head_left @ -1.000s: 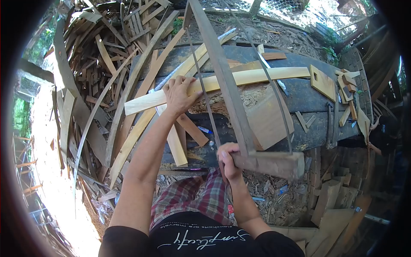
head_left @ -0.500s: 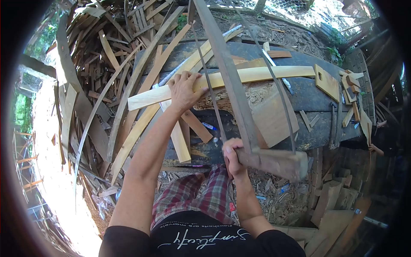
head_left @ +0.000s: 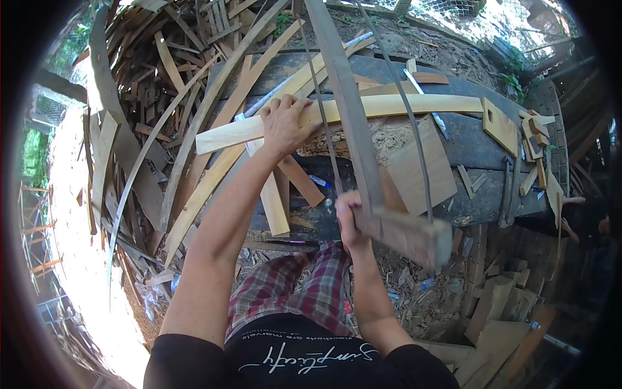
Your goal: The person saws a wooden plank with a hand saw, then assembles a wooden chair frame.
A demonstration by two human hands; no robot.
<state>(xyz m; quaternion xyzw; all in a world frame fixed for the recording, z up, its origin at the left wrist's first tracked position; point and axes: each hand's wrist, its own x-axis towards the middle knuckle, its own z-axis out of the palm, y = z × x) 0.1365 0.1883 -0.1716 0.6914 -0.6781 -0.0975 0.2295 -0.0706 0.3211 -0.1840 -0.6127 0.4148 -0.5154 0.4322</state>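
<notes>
Outdoors, a long, pale curved wooden strip (head_left: pixel 389 107) is laid across a dark workbench (head_left: pixel 473 146), and it is pressed down near its left end by the left hand (head_left: pixel 285 126), whose palm lies flat on the wood with the fingers curled over its far edge. A wooden frame saw (head_left: pixel 363 142) is stood across the strip just to the right of that hand; its near crossbar (head_left: pixel 402 236), blurred in the head view, is gripped at its left end by the right hand (head_left: pixel 346 223), closed tightly around it. The thin blade (head_left: pixel 321 110) is seen crossing the strip right beside the left fingers, touching or nearly touching the wood, though the exact contact cannot be made out. Sawdust (head_left: pixel 382 136) is heaped on the bench just behind the strip. A flat square board (head_left: pixel 421 168) is lying near the bench's front edge, and a heap of scrap slats (head_left: pixel 175 84) is piled to the left.
</notes>
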